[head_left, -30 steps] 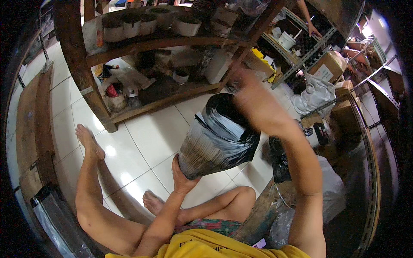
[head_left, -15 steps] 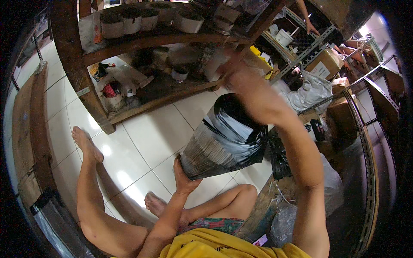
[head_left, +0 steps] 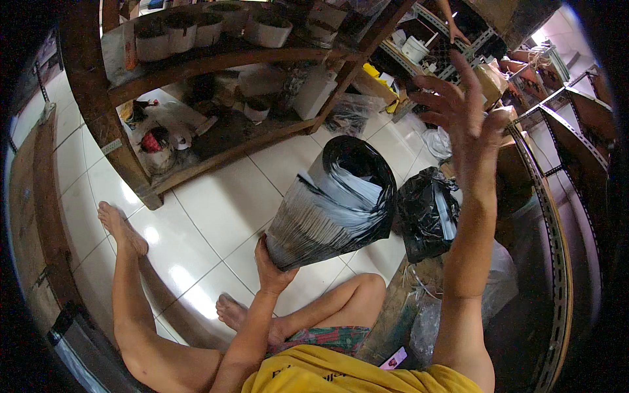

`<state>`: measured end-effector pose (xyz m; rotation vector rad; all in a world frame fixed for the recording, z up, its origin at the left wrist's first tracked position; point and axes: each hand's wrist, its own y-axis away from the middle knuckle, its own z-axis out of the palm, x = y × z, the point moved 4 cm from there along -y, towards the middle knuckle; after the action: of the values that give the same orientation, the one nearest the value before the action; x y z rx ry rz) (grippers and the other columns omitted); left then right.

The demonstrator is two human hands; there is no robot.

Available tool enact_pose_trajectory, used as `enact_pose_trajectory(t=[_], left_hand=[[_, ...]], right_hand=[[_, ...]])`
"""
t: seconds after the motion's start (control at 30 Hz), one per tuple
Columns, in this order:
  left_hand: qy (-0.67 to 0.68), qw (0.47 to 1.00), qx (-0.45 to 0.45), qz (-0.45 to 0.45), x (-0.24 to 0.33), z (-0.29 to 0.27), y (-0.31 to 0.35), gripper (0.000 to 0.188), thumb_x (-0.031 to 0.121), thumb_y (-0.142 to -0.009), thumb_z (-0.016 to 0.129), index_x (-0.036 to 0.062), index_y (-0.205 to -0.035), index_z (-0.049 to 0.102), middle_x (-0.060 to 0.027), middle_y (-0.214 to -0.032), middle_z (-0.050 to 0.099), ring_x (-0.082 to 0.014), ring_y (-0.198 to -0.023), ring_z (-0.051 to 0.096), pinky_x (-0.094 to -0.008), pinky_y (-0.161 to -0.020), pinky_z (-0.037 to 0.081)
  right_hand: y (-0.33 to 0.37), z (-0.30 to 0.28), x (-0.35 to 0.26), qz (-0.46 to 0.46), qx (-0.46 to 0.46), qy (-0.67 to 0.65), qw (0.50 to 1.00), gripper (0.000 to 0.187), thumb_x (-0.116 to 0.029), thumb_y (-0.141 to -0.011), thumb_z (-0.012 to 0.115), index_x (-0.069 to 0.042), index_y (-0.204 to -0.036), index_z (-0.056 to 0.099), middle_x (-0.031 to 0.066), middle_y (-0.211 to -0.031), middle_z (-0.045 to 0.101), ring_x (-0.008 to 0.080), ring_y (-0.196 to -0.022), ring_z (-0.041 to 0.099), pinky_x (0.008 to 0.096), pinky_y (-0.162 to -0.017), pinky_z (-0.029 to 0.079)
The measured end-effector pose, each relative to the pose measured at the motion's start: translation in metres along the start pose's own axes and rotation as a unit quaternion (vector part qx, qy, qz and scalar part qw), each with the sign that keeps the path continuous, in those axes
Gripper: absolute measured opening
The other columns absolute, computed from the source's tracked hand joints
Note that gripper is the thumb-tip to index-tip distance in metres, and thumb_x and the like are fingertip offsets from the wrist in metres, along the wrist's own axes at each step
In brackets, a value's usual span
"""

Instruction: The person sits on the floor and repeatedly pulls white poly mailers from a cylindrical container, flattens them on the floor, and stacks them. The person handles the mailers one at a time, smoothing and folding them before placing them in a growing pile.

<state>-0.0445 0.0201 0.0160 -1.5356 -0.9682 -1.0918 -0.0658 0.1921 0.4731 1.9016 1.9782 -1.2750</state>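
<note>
Fingers of my left hand (head_left: pixel 275 272) are clasping the lower end of the plastic bundle (head_left: pixel 331 213), which is leaning over floor tiles (head_left: pixel 203 206) near the front edge of the wooden shelf (head_left: pixel 88 72); my right hand (head_left: pixel 468 118) is standing wide open, holding nothing.

Right hand (head_left: pixel 468 121) now farther right

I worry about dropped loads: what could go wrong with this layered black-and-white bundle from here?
Only the left grip visibly supports the bundle, near its lower end, so it might tip or slip. The right grip is open and apart from it, so might be slow to help. The layers spread at the upper end could slide out of line.
</note>
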Motion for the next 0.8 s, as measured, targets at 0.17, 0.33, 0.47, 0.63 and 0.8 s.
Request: enact_pose_trajectory(t=[0.17, 0.33, 0.47, 0.63, 0.8], left_hand=[[-0.013, 1.0, 0.013, 0.016, 0.0, -0.007, -0.006, 0.119, 0.036, -0.059, 0.09, -0.0045, -0.147, 0.022, -0.0249, -0.14, 0.038, -0.0428, -0.13, 0.04, -0.05, -0.109, 0.034], [-0.032, 0.999, 0.02, 0.033, 0.014, -0.011, -0.009, 0.121, 0.037, -0.059, 0.091, -0.0025, -0.149, 0.02, -0.0258, -0.143, 0.036, -0.045, -0.132, 0.037, -0.0514, -0.112, 0.031], [-0.027, 0.998, 0.014, 0.06, 0.003, -0.004, -0.004, 0.124, 0.04, -0.058, 0.091, -0.0027, -0.149, 0.02, -0.0273, -0.147, 0.034, -0.046, -0.135, 0.035, -0.0526, -0.113, 0.03], [-0.006, 0.999, -0.003, 0.037, -0.002, -0.001, -0.003, 0.123, 0.041, -0.058, 0.091, -0.0024, -0.149, 0.021, -0.0285, -0.148, 0.033, -0.0467, -0.136, 0.035, -0.0526, -0.112, 0.03], [0.023, 0.999, 0.003, 0.04, -0.006, 0.0, -0.003, 0.122, 0.041, -0.058, 0.091, -0.0033, -0.149, 0.022, -0.0276, -0.147, 0.034, -0.0465, -0.135, 0.036, -0.0524, -0.112, 0.031]], right_hand=[[-0.001, -0.011, 0.01, 0.079, 0.038, -0.008, 0.996, 0.109, -0.091, -0.079, 0.017, -0.014, -0.157, 0.023, 0.0183, -0.139, 0.053, 0.0297, -0.124, 0.054, 0.0452, -0.104, 0.038], [0.007, 0.05, -0.013, -0.117, -0.113, 0.118, 0.98, 0.075, -0.052, -0.095, 0.046, 0.0, -0.147, 0.037, 0.03, -0.138, 0.05, 0.041, -0.13, 0.048, 0.048, -0.113, 0.032], [0.006, 0.074, -0.011, -0.129, -0.189, 0.206, 0.951, 0.068, -0.039, -0.093, 0.053, 0.006, -0.142, 0.04, 0.0339, -0.138, 0.047, 0.0469, -0.129, 0.045, 0.0472, -0.113, 0.034], [-0.014, 0.084, -0.001, -0.075, -0.213, 0.158, 0.961, 0.058, -0.04, -0.095, 0.051, 0.003, -0.134, 0.048, 0.0322, -0.125, 0.057, 0.0486, -0.119, 0.053, 0.0501, -0.104, 0.042], [-0.019, 0.112, 0.003, -0.08, -0.246, 0.201, 0.945, 0.06, -0.05, -0.097, 0.047, -0.002, -0.132, 0.052, 0.0311, -0.125, 0.058, 0.049, -0.113, 0.058, 0.0526, -0.097, 0.047]])
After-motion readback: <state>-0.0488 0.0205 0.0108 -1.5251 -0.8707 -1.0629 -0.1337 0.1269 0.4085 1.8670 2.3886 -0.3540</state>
